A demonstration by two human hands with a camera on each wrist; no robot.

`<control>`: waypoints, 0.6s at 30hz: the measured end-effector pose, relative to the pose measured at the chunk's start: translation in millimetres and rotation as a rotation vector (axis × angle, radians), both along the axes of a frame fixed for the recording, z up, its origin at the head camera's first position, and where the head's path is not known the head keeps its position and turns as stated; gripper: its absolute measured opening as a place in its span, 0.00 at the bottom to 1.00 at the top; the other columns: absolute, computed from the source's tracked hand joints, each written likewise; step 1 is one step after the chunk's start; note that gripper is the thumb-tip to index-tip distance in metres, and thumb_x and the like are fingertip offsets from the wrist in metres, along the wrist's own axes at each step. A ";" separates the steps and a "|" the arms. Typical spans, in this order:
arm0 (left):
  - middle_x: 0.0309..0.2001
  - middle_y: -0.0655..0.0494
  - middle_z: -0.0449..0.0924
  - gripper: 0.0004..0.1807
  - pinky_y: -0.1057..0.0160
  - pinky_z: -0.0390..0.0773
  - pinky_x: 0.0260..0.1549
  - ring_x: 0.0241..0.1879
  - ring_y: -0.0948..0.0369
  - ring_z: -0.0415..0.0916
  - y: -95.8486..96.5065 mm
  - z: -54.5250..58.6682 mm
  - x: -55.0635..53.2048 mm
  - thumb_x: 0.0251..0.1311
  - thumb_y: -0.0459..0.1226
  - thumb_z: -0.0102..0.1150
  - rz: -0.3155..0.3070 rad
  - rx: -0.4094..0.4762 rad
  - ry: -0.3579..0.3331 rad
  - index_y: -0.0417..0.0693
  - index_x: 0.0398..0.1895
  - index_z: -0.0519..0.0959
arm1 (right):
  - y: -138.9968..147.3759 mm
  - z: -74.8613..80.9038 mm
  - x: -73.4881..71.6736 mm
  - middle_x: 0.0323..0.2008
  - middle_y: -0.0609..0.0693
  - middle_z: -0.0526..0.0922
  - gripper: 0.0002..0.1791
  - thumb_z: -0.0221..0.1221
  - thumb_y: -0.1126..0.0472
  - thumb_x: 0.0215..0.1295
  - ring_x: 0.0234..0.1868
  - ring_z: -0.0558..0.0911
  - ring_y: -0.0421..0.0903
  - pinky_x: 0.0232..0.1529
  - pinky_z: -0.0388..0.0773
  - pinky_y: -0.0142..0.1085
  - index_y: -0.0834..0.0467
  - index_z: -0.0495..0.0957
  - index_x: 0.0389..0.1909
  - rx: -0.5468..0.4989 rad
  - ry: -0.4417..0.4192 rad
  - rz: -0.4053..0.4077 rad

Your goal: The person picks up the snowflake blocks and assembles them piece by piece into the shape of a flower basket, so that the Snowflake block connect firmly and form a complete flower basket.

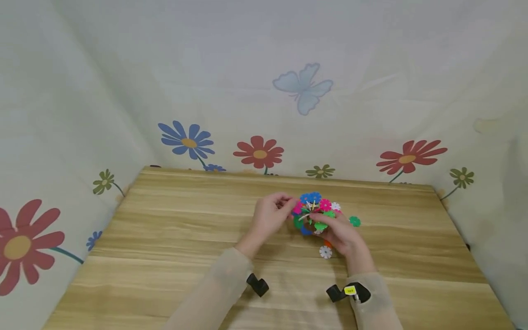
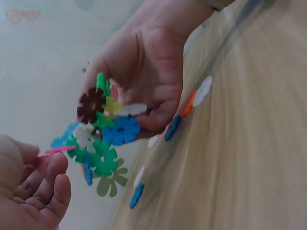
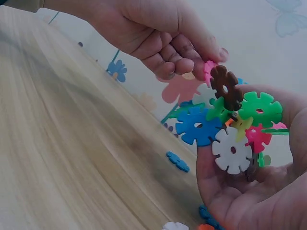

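My right hand (image 1: 344,233) holds a cluster of interlocked snowflake discs (image 3: 199,125) in blue, green, white, brown, yellow and pink, raised above the table. Its fingers curl under and around the cluster. On the cluster's left side, my left hand (image 1: 270,215) pinches a pink snowflake disc (image 2: 60,150) between thumb and index finger. That disc's edge meets the cluster; whether it is slotted in cannot be told. In the right wrist view, a brown disc (image 3: 225,88) stands close to the pinched one. The cluster's inner joints are partly hidden.
Loose discs lie on the wooden table (image 1: 185,238) around the right hand: a white disc (image 1: 325,252), an orange disc (image 1: 327,244) partly covered, a green disc (image 1: 354,221) and blue discs (image 3: 178,161). A flower-printed cloth (image 1: 231,91) hangs behind the table's back edge.
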State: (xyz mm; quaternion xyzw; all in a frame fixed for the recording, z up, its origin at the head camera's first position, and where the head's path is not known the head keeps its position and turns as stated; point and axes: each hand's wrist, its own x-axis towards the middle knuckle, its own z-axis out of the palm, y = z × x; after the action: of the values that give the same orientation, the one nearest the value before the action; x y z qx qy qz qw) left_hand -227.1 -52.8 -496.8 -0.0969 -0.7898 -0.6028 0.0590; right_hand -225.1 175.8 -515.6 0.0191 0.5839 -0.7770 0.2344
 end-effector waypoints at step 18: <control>0.48 0.54 0.89 0.19 0.56 0.84 0.55 0.50 0.57 0.85 3.4 -32.9 -47.9 0.69 0.40 0.74 -0.117 -0.476 -0.039 0.43 0.60 0.88 | 26.4 -8.7 -7.6 0.47 0.47 0.91 0.12 0.61 0.71 0.78 0.50 0.89 0.44 0.59 0.84 0.41 0.53 0.83 0.54 -0.159 -0.007 -0.223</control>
State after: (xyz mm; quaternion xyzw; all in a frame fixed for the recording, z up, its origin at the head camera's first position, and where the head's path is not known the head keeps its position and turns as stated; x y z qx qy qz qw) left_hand -275.0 -49.4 -529.7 -0.1422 -0.9036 -0.4038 -0.0160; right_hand -232.8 202.1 -524.3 0.0680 0.5138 -0.8420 0.1494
